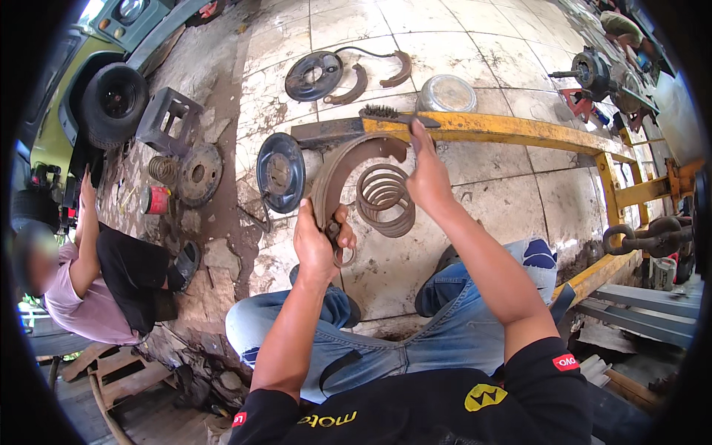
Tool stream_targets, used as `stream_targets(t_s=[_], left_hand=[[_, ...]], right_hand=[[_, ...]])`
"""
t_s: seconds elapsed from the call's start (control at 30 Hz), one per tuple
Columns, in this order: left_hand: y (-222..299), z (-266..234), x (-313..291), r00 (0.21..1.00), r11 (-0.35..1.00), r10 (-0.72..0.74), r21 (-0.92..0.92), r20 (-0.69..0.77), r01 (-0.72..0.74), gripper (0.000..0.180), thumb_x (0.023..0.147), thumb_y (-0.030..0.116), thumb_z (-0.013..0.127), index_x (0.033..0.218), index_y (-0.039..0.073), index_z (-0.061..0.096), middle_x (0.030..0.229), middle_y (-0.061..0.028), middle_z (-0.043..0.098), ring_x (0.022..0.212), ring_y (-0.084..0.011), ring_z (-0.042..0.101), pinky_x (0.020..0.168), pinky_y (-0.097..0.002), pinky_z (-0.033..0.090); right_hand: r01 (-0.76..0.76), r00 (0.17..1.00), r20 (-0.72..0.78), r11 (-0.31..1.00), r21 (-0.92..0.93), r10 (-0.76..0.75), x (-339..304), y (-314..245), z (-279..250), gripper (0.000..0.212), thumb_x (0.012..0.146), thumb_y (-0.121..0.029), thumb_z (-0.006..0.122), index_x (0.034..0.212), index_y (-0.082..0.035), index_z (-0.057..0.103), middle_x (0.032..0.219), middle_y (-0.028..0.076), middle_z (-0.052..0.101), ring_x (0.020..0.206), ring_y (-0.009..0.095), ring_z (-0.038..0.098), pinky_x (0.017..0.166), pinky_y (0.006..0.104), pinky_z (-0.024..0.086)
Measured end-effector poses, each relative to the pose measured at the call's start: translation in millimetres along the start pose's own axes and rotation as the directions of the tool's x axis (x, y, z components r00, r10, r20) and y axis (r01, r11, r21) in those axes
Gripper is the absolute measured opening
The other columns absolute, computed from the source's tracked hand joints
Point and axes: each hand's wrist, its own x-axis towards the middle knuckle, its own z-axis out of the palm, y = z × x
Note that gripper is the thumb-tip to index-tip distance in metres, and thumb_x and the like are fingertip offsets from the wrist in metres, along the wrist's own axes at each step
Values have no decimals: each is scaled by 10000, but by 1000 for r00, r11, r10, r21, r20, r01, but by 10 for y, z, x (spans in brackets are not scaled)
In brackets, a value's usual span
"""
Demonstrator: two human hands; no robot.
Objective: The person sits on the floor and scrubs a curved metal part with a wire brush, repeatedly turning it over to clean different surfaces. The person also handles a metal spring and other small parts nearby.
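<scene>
My left hand [315,245] is closed round the lower end of a curved, rusty brake shoe [343,165], which arcs up and to the right above the floor. My right hand [430,174] grips the handle of a wire brush [380,112], its dark bristles facing up just beyond the shoe's upper end. Brush and shoe look slightly apart, though I cannot tell exactly. Between my hands, a rusty coil spring [386,199] lies on the tiles. To the left of the shoe sits a dark round backing plate [271,174].
A yellow steel frame [519,127] crosses beyond my hands and runs down the right. Farther off lie another backing plate [295,83], two brake shoes [400,71] and a round metal lid [449,95]. A person [89,278] sits at left near a crate [169,122] and wheel [115,104].
</scene>
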Motion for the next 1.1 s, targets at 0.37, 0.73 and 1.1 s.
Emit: stream_targets(t_s=[0.37, 0.73, 1.1], left_hand=[[-5, -131, 37, 997, 998, 59, -9, -45, -59, 488, 1065, 415, 207, 1204, 56, 506, 804, -68, 516, 479, -138, 423, 498, -323, 439], [-109, -108, 15, 999, 1000, -17, 13, -41, 17, 490, 1058, 406, 242, 1154, 24, 533, 805, -92, 552, 492, -159, 459, 490, -330, 439], [-89, -56, -7, 996, 991, -82, 101, -38, 86, 478, 1054, 411, 250, 1109, 36, 541, 793, -81, 549, 499, -150, 461, 482, -332, 436]], right_hand=[[-106, 990, 79, 991, -85, 113, 21, -52, -20, 840, 755, 145, 503, 1535, -43, 257, 1561, 228, 298, 1452, 389, 267, 1201, 403, 269], [-268, 921, 275, 961, -65, 275, 16, 176, 88, 868, 750, 187, 444, 1537, -149, 298, 1593, 145, 273, 1459, 336, 284, 1209, 411, 259], [56, 956, 294, 986, -154, -9, 10, 126, 148, 771, 792, 144, 485, 1517, -60, 317, 1552, 185, 345, 1440, 342, 326, 1197, 437, 273]])
